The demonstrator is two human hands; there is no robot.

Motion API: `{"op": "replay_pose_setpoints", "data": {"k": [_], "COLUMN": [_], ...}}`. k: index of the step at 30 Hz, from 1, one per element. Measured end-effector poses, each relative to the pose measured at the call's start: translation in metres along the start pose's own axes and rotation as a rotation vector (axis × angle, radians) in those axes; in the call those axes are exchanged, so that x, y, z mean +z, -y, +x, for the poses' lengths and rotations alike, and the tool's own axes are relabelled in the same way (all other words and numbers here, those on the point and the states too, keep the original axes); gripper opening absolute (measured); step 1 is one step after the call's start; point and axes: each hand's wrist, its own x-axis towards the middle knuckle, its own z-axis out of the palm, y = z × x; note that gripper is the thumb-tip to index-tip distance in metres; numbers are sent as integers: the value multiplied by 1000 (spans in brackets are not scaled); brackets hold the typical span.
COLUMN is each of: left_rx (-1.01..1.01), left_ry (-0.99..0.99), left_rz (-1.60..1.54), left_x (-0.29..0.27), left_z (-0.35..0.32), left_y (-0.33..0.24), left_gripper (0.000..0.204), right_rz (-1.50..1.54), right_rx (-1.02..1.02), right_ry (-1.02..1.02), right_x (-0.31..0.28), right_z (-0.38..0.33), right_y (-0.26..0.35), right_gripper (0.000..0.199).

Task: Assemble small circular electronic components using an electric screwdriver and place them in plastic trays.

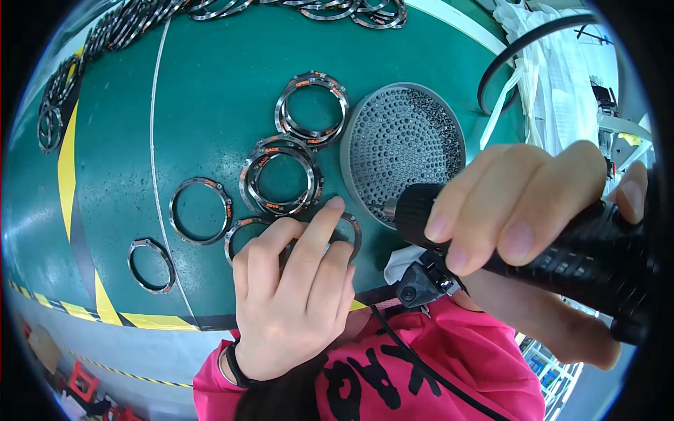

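Far left: two single rings (170, 270) flat on green bench (105, 203). Next, ring stack (249, 175), just beyond left hand (291, 298). Left hand curls over nearer rings (357, 235); underside hidden, cannot tell if pinching. Right: round grey tray (347, 151), small parts inside. Right hand (519, 203) wraps black driver (583, 256), tip over tray's near rim. Step, likely: driver work at tray. Next move calls for steady tip.

rings (248, 179): glossy metal | power driver (569, 249): plastic | tabletop (210, 119): smooth, glossy
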Motion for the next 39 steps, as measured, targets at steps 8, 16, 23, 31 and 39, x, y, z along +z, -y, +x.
{"op": "replay_pose_setpoints", "data": {"k": [8,16,23,31,39], "left_rx": [20,19,39,55,15], "left_ry": [-46,-73,-61,-45,-137], "left_rz": [-20,-65,-46,-20,186], "left_x": [6,5,3,1,4], "left_z": [3,3,5,3,-7], "left_y": [-1,1,2,4,-2], "left_gripper": [26,28,30,34,32], "right_rz": [-543,-1111,-1142,-898,-651], "right_rx": [367,741,631,241,-138], "right_ry": [185,351,264,10,-242], "right_x": [40,61,48,48,32], "right_z": [0,6,11,8,16], "right_y": [-13,-16,-12,-2,3], "right_gripper": [22,17,25,49,73]}}
